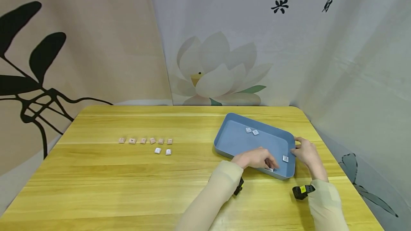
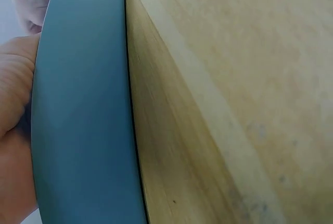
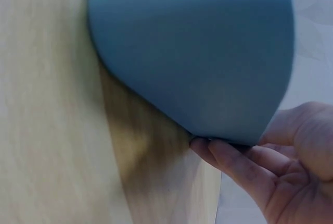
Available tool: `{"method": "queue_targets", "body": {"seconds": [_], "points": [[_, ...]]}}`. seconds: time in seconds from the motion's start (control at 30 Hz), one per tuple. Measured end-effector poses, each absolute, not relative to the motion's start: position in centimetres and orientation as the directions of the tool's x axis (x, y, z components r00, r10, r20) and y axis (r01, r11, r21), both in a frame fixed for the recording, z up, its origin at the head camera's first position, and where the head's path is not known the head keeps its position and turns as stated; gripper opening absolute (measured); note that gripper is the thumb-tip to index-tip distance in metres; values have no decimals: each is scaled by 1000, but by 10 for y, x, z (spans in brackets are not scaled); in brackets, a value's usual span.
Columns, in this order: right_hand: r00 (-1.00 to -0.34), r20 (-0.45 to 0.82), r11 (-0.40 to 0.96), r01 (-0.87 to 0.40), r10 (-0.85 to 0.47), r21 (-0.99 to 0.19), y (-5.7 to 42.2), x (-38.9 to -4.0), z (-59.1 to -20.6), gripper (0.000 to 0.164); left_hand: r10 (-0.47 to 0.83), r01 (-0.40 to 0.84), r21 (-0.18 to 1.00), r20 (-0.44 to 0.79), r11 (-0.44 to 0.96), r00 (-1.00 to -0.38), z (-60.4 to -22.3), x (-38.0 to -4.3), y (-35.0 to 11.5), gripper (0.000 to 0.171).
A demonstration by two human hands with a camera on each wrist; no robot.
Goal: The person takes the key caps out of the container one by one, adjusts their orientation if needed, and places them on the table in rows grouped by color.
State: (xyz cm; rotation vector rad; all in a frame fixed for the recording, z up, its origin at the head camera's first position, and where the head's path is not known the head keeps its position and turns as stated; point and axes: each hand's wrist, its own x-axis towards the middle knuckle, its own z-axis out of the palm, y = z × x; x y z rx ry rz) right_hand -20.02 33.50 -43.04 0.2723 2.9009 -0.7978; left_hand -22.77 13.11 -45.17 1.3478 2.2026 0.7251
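Observation:
A shallow blue tray [image 1: 237, 142] lies at an angle on the right part of the table. My left hand [image 1: 257, 158] reaches over its near wall, fingers bent down round a small white square tile [image 1: 271, 169] that shows between thumb and fingertips. In the left wrist view the tray wall [image 2: 86, 104] covers the fingertips, and part of the hand [image 2: 15, 88] shows behind it. At the tray's right end my right hand [image 1: 306, 150] grips the wall; its fingers [image 3: 242, 169] lie under the edge. Another white tile [image 1: 285, 158] lies inside, near that hand.
Two white tiles [image 1: 252, 131] lie near the tray's far wall. On the left of the wooden table [image 1: 106, 181] stands a row of several small pinkish tiles [image 1: 143, 140], with two white tiles [image 1: 163, 151] in front. A printed curtain [image 1: 205, 17] hangs behind the table.

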Motion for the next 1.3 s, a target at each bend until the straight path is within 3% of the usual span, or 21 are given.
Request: {"method": "queue_targets", "body": {"seconds": [0.73, 1.0, 1.3], "points": [[-977, -157, 840, 205, 144, -502, 335, -200, -433, 57, 857, 689, 630, 70, 359, -510, -453, -225, 116, 19], [-975, -167, 840, 213, 147, -500, 335, -201, -432, 59, 807, 612, 702, 89, 365, -583, -451, -225, 104, 21], [-974, -166, 845, 216, 153, -490, 334, -201, -431, 58, 793, 568, 762, 122, 311, -597, -448, -222, 89, 23]]}}
